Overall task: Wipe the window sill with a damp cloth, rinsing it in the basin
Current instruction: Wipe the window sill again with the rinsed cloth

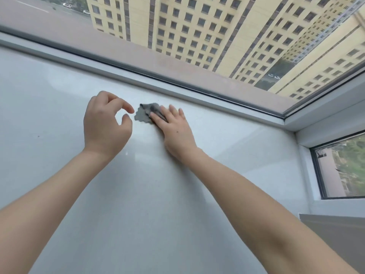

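2 bare forearms come in from the bottom corners and reach forward over the window sill (138,194), a smooth and pale grey surface with a little shine. To the right, the sill ends at a white side wall, and there a small side window (343,167) shows green trees.

The left hand (106,123) is over the middle of the sill. Its fingers are loosely curled and the thumb and the first finger form an open ring with a gap between their tips; they hold nothing. I cannot tell if this hand touches the sill or only hangs above it.

Just beside it, the right hand (175,133) lies flat with the palm down. Its fingers (158,116) are straight and a little spread, and they press on the cloth (146,113). The cloth is small, grey and crumpled, it lies on the far part of the sill between the 2 hands, and part of it is hidden under the right fingers.

Near behind the cloth runs the white window frame (197,98) with a dark seal along the glass. Through the glass 1 sees tall yellow apartment blocks (197,26) and, at the top left, some cars (67,5) on a road.
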`<state>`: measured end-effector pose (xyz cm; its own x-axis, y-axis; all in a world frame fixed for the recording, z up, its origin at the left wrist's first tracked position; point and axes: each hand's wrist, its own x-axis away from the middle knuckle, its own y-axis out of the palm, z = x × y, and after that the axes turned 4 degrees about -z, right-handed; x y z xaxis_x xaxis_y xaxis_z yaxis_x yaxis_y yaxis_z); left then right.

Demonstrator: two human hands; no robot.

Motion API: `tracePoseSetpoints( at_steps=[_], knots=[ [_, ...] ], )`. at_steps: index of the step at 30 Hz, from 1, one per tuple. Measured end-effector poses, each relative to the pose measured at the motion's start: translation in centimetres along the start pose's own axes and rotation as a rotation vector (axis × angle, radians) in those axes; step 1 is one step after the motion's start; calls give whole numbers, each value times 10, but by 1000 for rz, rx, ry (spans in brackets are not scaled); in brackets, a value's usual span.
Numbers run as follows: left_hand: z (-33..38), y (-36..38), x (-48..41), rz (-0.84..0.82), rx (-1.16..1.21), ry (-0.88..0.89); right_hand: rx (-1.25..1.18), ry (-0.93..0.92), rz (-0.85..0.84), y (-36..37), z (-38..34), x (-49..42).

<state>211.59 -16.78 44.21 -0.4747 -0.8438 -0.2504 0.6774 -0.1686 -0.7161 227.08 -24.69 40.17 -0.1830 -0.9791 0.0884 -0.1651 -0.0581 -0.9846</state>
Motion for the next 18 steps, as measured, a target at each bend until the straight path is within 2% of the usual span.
tracePoseSetpoints(
  at_steps=[3, 7, 10, 13, 15, 18],
  knots=[
    [3, 6, -2, 2, 21, 21, -36, 134, 22, -4, 17, -12],
    [10, 14, 2, -52, 31, 96, -61, 394, 210, 0, 112, 50],
    [14, 22, 1, -63, 22, 106, 9, 553, 219, -11, 172, 96],
    [19, 33, 3, -74, 20, 109, 16, 687, 231, -13, 196, 117],
    [23, 38, 8, -93, 16, 127, 46, 798, 185, -14, 209, 128],
    [29, 42, 17, -108, 19, 155, 295, 954, -52, -27, 227, 145]
  ],
)
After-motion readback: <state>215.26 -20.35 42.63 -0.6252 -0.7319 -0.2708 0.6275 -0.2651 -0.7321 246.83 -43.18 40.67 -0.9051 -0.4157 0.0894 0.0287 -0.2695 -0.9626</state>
